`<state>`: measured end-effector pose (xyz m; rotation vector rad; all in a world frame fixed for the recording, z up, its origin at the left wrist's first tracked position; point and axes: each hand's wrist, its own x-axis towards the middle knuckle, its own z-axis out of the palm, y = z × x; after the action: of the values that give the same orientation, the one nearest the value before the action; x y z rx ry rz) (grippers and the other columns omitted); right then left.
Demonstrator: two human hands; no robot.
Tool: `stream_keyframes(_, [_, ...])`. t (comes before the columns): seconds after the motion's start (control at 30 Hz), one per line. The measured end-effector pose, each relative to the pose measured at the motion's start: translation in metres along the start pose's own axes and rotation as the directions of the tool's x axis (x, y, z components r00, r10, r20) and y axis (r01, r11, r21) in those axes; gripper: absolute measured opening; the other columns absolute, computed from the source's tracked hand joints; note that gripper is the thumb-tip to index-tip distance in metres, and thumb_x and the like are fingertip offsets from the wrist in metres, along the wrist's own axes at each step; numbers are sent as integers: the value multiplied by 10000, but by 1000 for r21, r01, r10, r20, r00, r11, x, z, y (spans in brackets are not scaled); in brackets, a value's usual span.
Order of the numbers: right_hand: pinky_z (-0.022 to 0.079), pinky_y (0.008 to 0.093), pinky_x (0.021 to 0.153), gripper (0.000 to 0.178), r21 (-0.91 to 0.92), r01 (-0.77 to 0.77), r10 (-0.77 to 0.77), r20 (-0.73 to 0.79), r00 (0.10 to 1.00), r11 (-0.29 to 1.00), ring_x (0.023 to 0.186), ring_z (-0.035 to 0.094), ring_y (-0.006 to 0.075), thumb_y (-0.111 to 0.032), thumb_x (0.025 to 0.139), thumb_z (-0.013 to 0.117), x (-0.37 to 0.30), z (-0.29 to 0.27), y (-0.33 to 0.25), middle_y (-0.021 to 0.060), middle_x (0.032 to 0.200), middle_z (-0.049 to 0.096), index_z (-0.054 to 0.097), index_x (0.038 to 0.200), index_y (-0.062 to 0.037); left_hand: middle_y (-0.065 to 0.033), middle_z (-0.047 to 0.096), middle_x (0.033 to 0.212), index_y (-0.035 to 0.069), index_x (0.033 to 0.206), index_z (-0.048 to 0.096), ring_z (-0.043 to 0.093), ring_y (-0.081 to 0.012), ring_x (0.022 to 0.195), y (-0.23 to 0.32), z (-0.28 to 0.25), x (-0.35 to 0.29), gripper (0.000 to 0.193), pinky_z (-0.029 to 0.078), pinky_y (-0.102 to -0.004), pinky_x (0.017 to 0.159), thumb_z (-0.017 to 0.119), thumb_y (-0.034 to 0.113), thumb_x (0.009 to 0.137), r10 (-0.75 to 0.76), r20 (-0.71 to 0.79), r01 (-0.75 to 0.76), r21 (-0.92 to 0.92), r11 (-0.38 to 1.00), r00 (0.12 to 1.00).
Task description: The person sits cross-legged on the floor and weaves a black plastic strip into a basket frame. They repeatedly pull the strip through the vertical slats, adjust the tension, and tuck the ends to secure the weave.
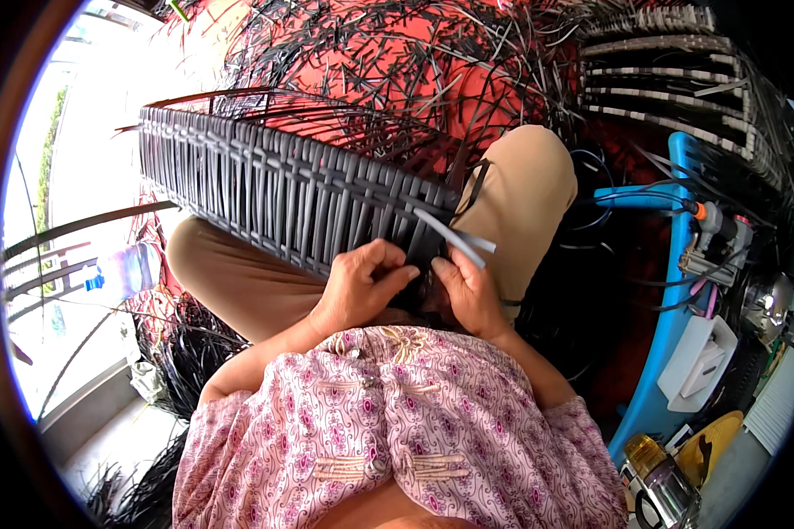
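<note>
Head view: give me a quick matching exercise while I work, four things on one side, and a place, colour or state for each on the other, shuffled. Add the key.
Things:
1. weave
2. pale strip
3. trousers
4. left hand

Places, colours, states:
A. just above the right hand in the picture
B. fingers bent, near the weave's lower right end
C. dark grey, ribbed
D. tan

Right pairs: 1-C, 2-A, 3-D, 4-B.
</note>
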<state>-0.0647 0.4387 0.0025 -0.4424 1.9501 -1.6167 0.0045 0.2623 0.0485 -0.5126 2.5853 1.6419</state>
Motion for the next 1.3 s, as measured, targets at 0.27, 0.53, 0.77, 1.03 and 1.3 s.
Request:
stream_keyframes(0.27, [478, 288, 656, 218, 93, 34, -39, 59, 997, 995, 712, 607, 155, -124, 966, 559, 10, -14, 10, 92, 805, 627, 605, 1147, -10, -51, 562, 651, 51, 824, 569, 529, -123, 504, 0, 4, 13, 233, 415, -265, 460, 792, 40, 759, 116, 70, -119, 31, 992, 991])
stream_keyframes(0.53, [450, 251, 647, 209, 312, -159, 111, 164, 980, 937, 700, 559, 107, -142, 1005, 510, 9, -15, 36, 56, 797, 602, 587, 1146, -9, -48, 560, 670, 58, 847, 569, 547, -143, 504, 4, 5, 29, 251, 408, -269, 453, 797, 29, 745, 179, 111, -186, 64, 980, 978])
stream_keyframes(0.77, [438, 263, 621, 203, 308, -212, 160, 187, 969, 927, 684, 534, 95, -144, 1001, 519, 11, -21, 17, 40, 762, 579, 596, 1129, -7, -43, 553, 667, 57, 840, 568, 533, -137, 495, 3, 9, 24, 254, 402, -271, 451, 797, 25, 736, 186, 67, -190, 53, 980, 980])
stream_keyframes(1.03, [425, 265, 618, 165, 320, -226, 186, 152, 971, 920, 675, 524, 100, -128, 991, 527, 9, -15, 26, 29, 721, 548, 602, 1070, -3, -39, 551, 665, 57, 833, 564, 531, -132, 491, -1, 12, 20, 261, 400, -268, 452, 799, 19, 727, 193, 34, -195, 59, 979, 981])
stream_keyframes(1.3, [358, 198, 478, 244, 630, -189, 407, -221, 886, 753, 534, 441, 42, -229, 1031, 453, 43, -35, -3, 49, 789, 617, 574, 1065, -20, -41, 566, 673, 56, 849, 569, 537, -128, 497, -4, 10, 22, 257, 402, -264, 456, 797, 20, 734, 231, 51, -234, 54, 971, 972])
